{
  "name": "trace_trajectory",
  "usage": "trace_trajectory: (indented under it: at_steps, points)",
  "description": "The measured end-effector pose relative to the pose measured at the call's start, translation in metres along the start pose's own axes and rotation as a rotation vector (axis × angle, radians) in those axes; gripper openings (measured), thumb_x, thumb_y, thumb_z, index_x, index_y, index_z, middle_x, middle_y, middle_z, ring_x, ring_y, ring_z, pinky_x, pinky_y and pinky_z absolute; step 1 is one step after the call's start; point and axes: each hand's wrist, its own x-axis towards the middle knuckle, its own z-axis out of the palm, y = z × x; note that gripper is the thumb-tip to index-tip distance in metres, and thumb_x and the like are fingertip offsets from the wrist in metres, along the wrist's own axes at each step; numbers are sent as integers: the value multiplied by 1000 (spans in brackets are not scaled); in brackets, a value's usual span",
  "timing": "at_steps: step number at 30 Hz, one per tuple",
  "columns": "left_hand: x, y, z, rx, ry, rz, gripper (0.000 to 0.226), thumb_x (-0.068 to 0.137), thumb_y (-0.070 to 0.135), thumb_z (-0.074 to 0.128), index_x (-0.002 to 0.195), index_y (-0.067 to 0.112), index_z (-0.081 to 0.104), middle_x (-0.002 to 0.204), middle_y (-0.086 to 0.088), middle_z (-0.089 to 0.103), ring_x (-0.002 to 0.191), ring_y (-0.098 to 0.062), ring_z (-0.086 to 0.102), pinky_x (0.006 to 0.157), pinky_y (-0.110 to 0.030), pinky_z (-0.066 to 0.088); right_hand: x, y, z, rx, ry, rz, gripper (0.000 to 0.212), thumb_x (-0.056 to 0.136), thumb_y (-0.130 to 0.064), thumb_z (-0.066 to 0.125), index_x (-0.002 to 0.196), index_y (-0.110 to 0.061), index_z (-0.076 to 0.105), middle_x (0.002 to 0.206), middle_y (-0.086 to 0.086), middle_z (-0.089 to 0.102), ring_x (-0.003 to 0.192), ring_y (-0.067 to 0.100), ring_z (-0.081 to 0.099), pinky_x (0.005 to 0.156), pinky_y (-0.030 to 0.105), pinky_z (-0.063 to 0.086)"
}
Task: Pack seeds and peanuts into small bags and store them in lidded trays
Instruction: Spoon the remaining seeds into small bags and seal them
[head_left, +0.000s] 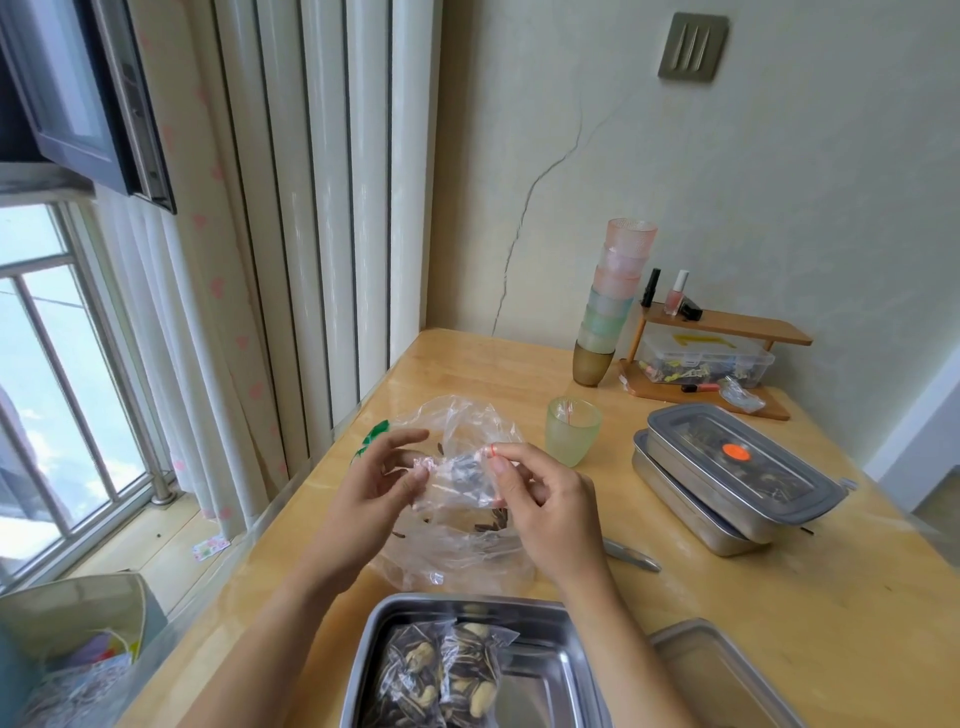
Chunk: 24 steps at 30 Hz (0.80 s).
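Both hands hold a small clear bag (460, 480) with dark seeds inside, above the table. My left hand (374, 483) pinches its left end and my right hand (540, 499) pinches its right end at the pink-edged top. Under them lies a large crumpled plastic bag (457, 551) with a few loose seeds. Close to me stands an open steel tray (545, 670) with two filled bags of seeds and peanuts (441, 675). Two lidded steel trays (727, 467) are stacked at the right.
A loose tray lid (727, 675) lies at the lower right. A green cup (573, 430), a stack of coloured cups (613, 306), a wooden shelf (717, 353) with a clear box, and a metal tool (631, 555) stand on the wooden table. Window at left.
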Motion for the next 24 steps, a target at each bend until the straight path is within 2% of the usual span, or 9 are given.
trace_trajectory:
  at_steps: [2, 4, 6, 9, 13, 15, 17, 20, 24]
  points:
    - [2, -5, 1, 115, 89, -13, 37, 105, 14, 54, 134, 36, 55, 97, 10, 64, 83, -10, 62, 85, -31, 52, -1, -1, 0, 0, -35, 40, 15, 103, -29, 63, 105, -31, 77, 71, -8, 71, 64, 9, 71, 53, 26, 51]
    - [2, -8, 2, 386, 109, 105, 35, 104, 29, 53, 137, 40, 51, 116, 15, 57, 99, -1, 59, 88, -29, 49, -1, -3, 0, -4, -102, 76, 16, 104, -27, 62, 107, -27, 77, 74, -12, 71, 69, 6, 74, 57, 24, 54]
    - [-1, -9, 4, 600, -6, 274, 47, 98, 50, 54, 143, 38, 49, 136, 15, 45, 127, 1, 45, 105, -27, 40, -2, -7, 0, -9, -205, 85, 18, 105, -30, 60, 108, -26, 77, 74, -10, 71, 71, 5, 74, 63, 27, 57]
    - [-3, -13, 10, 704, -167, 351, 69, 89, 66, 66, 148, 38, 44, 145, 21, 43, 140, -1, 36, 114, -28, 27, -4, -16, 0, 51, -289, 101, 19, 106, -26, 59, 115, -21, 75, 80, 0, 73, 59, 0, 66, 52, 16, 48]
    - [0, -21, 12, 729, -122, 313, 61, 89, 75, 57, 137, 37, 50, 129, 30, 56, 122, 8, 50, 109, -38, 36, -5, -17, -1, 96, -342, 124, 19, 106, -26, 58, 109, -21, 77, 74, -15, 70, 45, 3, 57, 48, 25, 46]
    - [1, -21, 11, 702, -111, 306, 55, 91, 72, 58, 132, 35, 53, 121, 29, 61, 114, 8, 55, 104, -41, 41, -5, -14, 2, 95, -362, 109, 19, 105, -29, 59, 113, -24, 77, 86, -20, 72, 46, 6, 57, 49, 31, 49]
    - [1, -17, 12, 653, -133, 320, 46, 93, 65, 62, 127, 34, 55, 114, 25, 64, 108, 5, 60, 100, -44, 45, -5, -11, 4, 73, -377, 78, 22, 104, -38, 60, 120, -34, 74, 105, -14, 75, 48, 23, 57, 48, 42, 50]
    - [0, -10, 14, 568, -165, 336, 39, 93, 53, 71, 121, 31, 57, 106, 19, 68, 99, -1, 66, 93, -45, 50, -5, -5, 4, 15, -400, 57, 29, 101, -53, 56, 126, -45, 68, 105, -1, 75, 51, 40, 54, 47, 49, 45]
    - [2, -16, 14, 608, -110, 322, 37, 92, 61, 67, 114, 32, 60, 98, 21, 67, 94, 1, 64, 90, -45, 51, -2, -7, 2, -31, -284, 29, 28, 103, -49, 53, 114, -35, 74, 97, -21, 73, 64, 10, 64, 59, 33, 52]
